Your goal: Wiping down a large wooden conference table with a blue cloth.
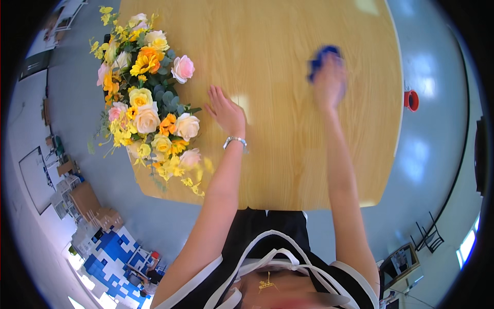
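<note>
A wooden table (285, 154) with a light grain stretches out before me. My left hand (227, 112) lies flat on it, fingers apart and holding nothing, with a bracelet (235, 142) around the wrist. Just left of that hand is a large arrangement of artificial-looking flowers (146, 119), with roses, sunflowers and green leaves. My right hand (330, 83), blurred, is on a dark blue cloth (327, 54) over the right part of the tabletop. Part of the cloth shows beyond the fingers; how the fingers grip it is hidden.
A red round container (411, 101) is beyond the table's right edge. Cardboard boxes (87, 199) and shelving stand far off at the lower left, where another person (149, 287) is partly visible. A dark-framed chair (428, 237) is at the lower right.
</note>
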The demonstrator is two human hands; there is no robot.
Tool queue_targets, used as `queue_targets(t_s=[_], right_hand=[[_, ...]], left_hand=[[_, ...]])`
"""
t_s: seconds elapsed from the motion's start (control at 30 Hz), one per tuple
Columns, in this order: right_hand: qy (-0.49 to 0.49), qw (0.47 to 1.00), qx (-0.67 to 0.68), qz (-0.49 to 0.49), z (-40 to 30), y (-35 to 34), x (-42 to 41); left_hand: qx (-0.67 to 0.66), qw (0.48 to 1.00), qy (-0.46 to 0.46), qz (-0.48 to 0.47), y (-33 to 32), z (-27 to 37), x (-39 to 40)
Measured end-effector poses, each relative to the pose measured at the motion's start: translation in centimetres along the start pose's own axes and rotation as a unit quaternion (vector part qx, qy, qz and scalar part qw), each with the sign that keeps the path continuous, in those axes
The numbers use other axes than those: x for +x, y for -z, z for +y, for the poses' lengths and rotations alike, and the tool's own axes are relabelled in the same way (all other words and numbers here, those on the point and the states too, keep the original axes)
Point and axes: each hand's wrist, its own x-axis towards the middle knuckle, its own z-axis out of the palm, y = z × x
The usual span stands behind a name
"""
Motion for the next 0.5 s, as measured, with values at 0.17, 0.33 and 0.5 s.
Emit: queue_targets(t_s=[0.17, 0.33, 0.5], right_hand=[[0.289, 0.944, 0.139, -0.072, -14.2, -5.3, -1.3], [0.336, 0.911, 0.176, -0.161, -9.9, 0.0, -1.8], [0.117, 0.992, 0.043, -0.012, 9.6, 1.7, 3.3]], left_hand=[[-0.01, 1.0, 0.016, -0.024, -0.5, 2.2, -0.1], [0.008, 0.999, 0.02, -0.029, 0.5, 0.6, 0.2], [0.021, 0.999, 0.018, -0.039, 1.3, 0.9, 0.5]])
